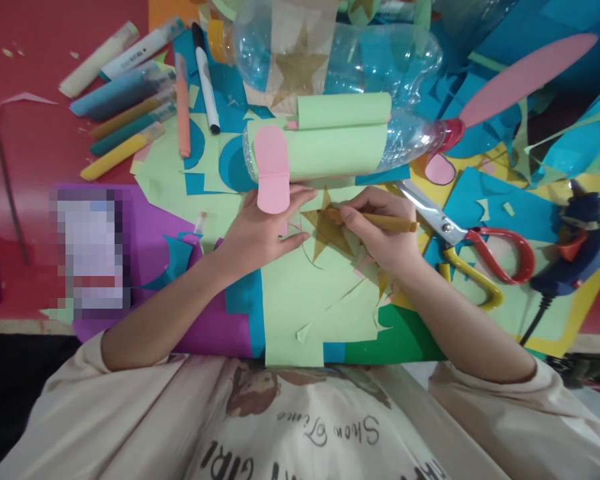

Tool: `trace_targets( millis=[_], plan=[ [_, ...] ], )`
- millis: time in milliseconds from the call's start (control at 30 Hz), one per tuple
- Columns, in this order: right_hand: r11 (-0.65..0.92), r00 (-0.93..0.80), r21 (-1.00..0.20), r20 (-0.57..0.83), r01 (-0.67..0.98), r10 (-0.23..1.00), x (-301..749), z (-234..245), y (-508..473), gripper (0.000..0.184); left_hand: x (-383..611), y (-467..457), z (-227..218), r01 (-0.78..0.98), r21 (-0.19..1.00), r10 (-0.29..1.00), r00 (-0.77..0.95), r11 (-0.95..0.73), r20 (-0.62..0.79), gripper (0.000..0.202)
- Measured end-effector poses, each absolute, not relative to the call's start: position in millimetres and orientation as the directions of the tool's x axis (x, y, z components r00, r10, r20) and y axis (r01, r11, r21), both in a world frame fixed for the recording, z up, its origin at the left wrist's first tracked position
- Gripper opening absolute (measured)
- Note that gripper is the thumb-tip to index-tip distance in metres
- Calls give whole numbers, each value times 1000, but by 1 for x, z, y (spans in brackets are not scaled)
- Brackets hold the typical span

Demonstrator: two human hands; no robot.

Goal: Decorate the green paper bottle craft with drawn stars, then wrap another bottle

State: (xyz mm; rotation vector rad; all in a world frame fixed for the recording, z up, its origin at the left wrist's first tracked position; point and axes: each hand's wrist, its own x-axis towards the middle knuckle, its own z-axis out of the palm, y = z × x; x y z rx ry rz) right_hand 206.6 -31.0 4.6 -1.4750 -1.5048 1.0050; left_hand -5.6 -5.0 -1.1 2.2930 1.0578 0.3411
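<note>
A brown marker (390, 223) is in my right hand (385, 233), its tip on a brown star (329, 237). The star lies on light green paper (320, 307). My left hand (267, 230) rests to the left of the star with thumb and fingers apart, gripping nothing. Just above it, a pink paper strip (273, 163) with rounded ends hangs from a clear bottle wrapped in light green paper (337, 150). That bottle lies on its side, with a red cap and a long pink paper piece (530, 80) at its neck.
Scissors (447, 230) with red and yellow handles lie right of my right hand. Farther right is a blue glue gun (580, 257). Several markers (125, 143) lie at upper left, above a phone (93, 253). Another bottle (380, 57), bearing a brown star, lies at the back among paper scraps.
</note>
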Motion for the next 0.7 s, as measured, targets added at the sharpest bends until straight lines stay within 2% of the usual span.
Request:
trace_targets(
  millis=[300,567,700],
  plan=[
    [-16,19,-947,-11,320,1000,207,4,-29,20,-6,-5,-4,596,602,754,656,-531,15,49],
    [21,21,-925,32,380,999,205,5,-30,21,-7,-5,-6,587,600,750,661,-544,33,50],
    [-39,26,-930,-32,366,999,206,6,-29,22,-8,-6,-6,590,599,750,661,-541,27,50]
  ],
)
